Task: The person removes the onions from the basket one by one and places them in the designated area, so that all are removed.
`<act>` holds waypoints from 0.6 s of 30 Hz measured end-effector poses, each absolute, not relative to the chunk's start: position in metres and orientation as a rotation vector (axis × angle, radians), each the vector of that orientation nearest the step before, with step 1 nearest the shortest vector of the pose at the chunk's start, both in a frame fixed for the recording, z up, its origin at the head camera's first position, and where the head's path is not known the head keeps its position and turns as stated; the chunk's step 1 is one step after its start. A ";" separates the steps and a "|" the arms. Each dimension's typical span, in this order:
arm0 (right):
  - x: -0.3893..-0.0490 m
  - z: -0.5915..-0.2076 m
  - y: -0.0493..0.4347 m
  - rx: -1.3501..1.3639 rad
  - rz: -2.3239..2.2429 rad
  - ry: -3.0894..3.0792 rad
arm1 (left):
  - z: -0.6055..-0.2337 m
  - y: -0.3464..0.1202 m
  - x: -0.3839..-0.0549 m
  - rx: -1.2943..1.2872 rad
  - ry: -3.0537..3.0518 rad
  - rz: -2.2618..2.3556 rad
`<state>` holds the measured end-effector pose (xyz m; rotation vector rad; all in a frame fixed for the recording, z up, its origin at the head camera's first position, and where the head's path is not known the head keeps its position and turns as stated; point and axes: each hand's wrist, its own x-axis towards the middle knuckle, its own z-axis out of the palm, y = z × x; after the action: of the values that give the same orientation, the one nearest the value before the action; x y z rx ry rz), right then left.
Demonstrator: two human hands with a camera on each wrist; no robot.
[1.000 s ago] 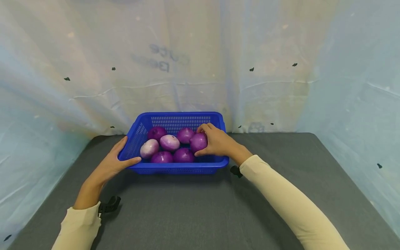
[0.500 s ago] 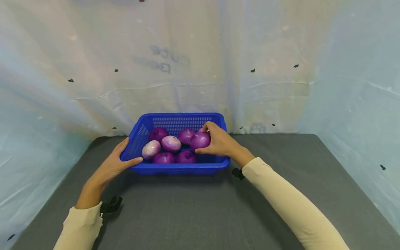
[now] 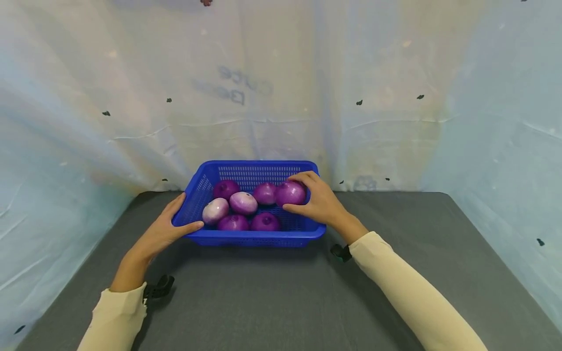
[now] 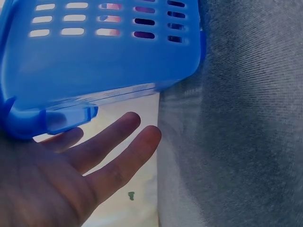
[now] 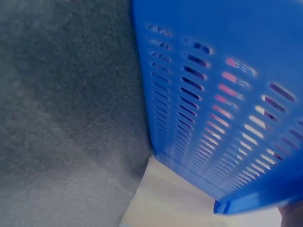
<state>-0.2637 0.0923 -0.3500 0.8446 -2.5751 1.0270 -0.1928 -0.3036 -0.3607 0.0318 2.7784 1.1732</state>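
Observation:
A blue plastic basket with slotted walls holds several purple onions, among them a pale one at the left and a dark one at the front. At the basket's right side my right hand grips a purple onion, thumb at its front and fingertips over its back. My left hand rests at the left front corner, its thumb along the front rim. In the left wrist view the fingers extend spread and nearly straight below the rim. The right wrist view mostly shows the basket wall.
The basket stands near the back of a dark grey cloth-covered table. Right behind it hangs a pale plastic sheet, with more sheeting at both sides. A black strap sits at the left wrist.
My right hand has carried the onion slightly back and right inside the basket, over the spot where another onion peeked out. The left hand keeps its place on the corner.

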 end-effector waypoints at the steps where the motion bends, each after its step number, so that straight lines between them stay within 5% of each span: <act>1: -0.262 -0.350 0.095 0.831 1.042 -2.565 | -0.361 -0.304 -0.193 0.032 2.781 1.158; 18: -0.255 -0.354 0.163 0.570 1.229 -2.355 | -0.355 -0.305 -0.191 0.132 2.854 1.044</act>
<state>-0.2547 0.1633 -0.3544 0.5696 -2.3551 1.2287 -0.1908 -0.3055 -0.3547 0.1323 2.8538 1.0435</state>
